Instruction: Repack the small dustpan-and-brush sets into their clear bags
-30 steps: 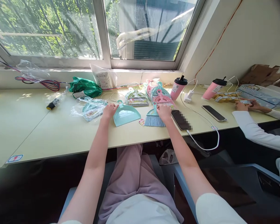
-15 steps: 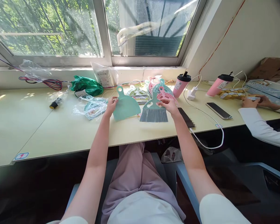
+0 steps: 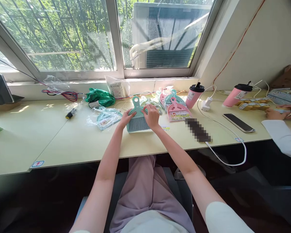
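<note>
Flat teal plastic hand brush w/ grey bristles (image 3: 138,123) lay over the near face of the teal plastic dustpan (image 3: 128,129), roughly mid-scene L–R, at the pale-yellow tabletop (image 3: 87,144); whether pan's near lip touched the top or hung just above, can't tell. Brush long axis ran near–far: holed handle end far, bristle tips near. Pan showed only as a thin rim, left & near; its handle not separable from brush's.

Both hands on the pair, so neither clearly nearer: L hand (image 3: 126,119) at left edge, R hand (image 3: 151,116) at right shoulder. L gripped pan's edge, thumb across the near side, other fingers mostly hidden. R, fingers bent, pinched brush's right side; fingertip contact partly hidden, back of hand facing up, covering bristles' right end. Forearms came from the near side, converging, R angled more.

Pink plastic brush-and-dustpan set (image 3: 177,111) lay right of R hand, apart; clear-wrapped pale-blue set (image 3: 108,119) just left of L.
</note>
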### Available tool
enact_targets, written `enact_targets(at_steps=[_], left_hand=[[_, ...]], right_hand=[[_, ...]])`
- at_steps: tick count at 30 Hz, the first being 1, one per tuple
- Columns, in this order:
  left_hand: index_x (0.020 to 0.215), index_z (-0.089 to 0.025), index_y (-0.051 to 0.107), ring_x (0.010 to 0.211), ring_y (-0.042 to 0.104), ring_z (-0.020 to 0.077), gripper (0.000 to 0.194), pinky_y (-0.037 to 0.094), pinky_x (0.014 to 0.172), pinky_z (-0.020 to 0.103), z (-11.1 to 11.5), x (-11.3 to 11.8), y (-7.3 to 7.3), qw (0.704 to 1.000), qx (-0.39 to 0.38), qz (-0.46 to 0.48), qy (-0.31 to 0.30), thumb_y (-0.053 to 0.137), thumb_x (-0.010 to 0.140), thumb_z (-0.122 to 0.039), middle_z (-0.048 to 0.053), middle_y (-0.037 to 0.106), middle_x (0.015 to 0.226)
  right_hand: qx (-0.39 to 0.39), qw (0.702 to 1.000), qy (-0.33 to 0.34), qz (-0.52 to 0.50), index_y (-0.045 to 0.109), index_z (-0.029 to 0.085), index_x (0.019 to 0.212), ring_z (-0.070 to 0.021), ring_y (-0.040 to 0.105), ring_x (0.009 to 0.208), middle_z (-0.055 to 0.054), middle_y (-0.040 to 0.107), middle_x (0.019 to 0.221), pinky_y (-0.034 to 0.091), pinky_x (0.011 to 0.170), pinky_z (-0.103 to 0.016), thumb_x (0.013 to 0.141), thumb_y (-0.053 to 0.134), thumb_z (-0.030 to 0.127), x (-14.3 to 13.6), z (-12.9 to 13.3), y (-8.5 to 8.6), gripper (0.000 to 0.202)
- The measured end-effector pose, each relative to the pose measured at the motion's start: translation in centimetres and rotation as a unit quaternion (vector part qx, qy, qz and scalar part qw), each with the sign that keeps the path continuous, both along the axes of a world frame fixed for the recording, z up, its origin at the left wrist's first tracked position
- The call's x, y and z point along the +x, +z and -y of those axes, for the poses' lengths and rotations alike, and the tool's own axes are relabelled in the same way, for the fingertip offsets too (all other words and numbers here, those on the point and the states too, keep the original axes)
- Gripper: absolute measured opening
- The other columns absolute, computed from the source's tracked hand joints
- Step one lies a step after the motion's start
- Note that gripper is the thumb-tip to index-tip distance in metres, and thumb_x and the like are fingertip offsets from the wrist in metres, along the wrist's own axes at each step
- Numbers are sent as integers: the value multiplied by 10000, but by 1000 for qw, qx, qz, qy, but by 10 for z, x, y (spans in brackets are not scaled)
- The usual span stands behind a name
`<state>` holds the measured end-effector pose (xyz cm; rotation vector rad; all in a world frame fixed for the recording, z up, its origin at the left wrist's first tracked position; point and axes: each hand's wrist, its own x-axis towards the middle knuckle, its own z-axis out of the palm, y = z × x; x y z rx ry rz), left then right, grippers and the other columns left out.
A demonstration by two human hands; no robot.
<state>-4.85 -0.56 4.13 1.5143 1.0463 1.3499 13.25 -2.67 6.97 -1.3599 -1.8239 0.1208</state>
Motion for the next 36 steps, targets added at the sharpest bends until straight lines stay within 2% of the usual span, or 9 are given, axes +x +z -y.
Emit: enact_targets(at_steps=[3, 6, 8, 15, 22, 25, 28, 31, 36], left_hand=[[1007, -179, 765, 809, 610, 195, 433, 465, 754, 283, 2, 5, 1, 1000, 20, 10, -15, 813, 712, -493, 29, 707, 852], [1022, -176, 768, 818, 609, 199, 456, 455, 752, 277, 3, 9, 1, 1000, 16, 14, -23, 822, 700, -495, 34, 708, 868], [1010, -174, 771, 784, 599, 189, 458, 443, 718, 268, 2, 11, 0, 1000, 5, 10, -26, 789, 733, -538, 34, 697, 840], [673, -151, 717, 569, 461, 135, 441, 330, 529, 263, -2, 10, -4, 999, -21, -34, 4, 787, 721, -584, 13, 544, 579], [710, -150, 735, 597, 482, 138, 333, 348, 568, 273, -1, 8, -3, 999, 14, -25, 30, 819, 720, -472, 12, 539, 601], [718, -142, 737, 613, 511, 147, 336, 369, 585, 277, -1, 7, -5, 999, 1, -22, 31, 829, 707, -465, 14, 560, 609], [765, -142, 745, 674, 583, 176, 391, 425, 632, 281, -4, 3, -8, 999, -49, -3, 19, 854, 654, -500, 34, 645, 682], [894, -157, 755, 785, 653, 206, 460, 490, 723, 294, -9, -6, -15, 995, -86, 48, 17, 832, 658, -545, 61, 719, 833], [838, -152, 701, 829, 673, 228, 423, 526, 765, 319, -25, -16, -32, 987, -111, 103, 47, 874, 555, -415, 66, 705, 838]], right_hand=[[-12, 1000, 0, -28, 638, 198, 1235, -276, 559, 1276, -147, 620, 1358, 428, 1043, -425, 960, 575, 376, 4, -13, 5, 334], [-128, 975, 146, -110, 687, 187, 1190, -235, 671, 1133, -94, 731, 1164, 517, 967, -356, 902, 646, 454, 9, -39, 3, 395], [-174, 951, 192, -169, 745, 186, 1079, -229, 700, 1104, -72, 762, 1083, 548, 940, -321, 839, 710, 479, 10, -54, -4, 380], [-211, 938, 113, -251, 770, 186, 1048, -255, 702, 1143, -80, 757, 1155, 554, 992, -365, 727, 818, 444, 3, -62, -28, 415], [-206, 959, 49, -190, 778, 217, 1067, -271, 694, 1148, -65, 763, 1144, 533, 1002, -386, 766, 793, 442, -8, -52, -17, 376], [-195, 963, 83, -166, 767, 217, 1099, -259, 691, 1150, -63, 755, 1168, 522, 1013, -372, 798, 767, 473, -6, -54, -15, 396], [-184, 965, 129, -137, 746, 219, 1150, -246, 690, 1140, -66, 747, 1187, 518, 1012, -372, 876, 680, 507, 17, -56, -17, 403], [-173, 974, 113, -88, 711, 208, 1217, -245, 688, 1112, -85, 719, 1238, 519, 995, -393, 937, 607, 445, 64, -52, -26, 381], [-218, 963, 63, 142, 754, 198, 1099, -321, 596, 1197, -119, 677, 1224, 471, 1024, -441, 776, 787, 336, 142, -26, -51, 352]])
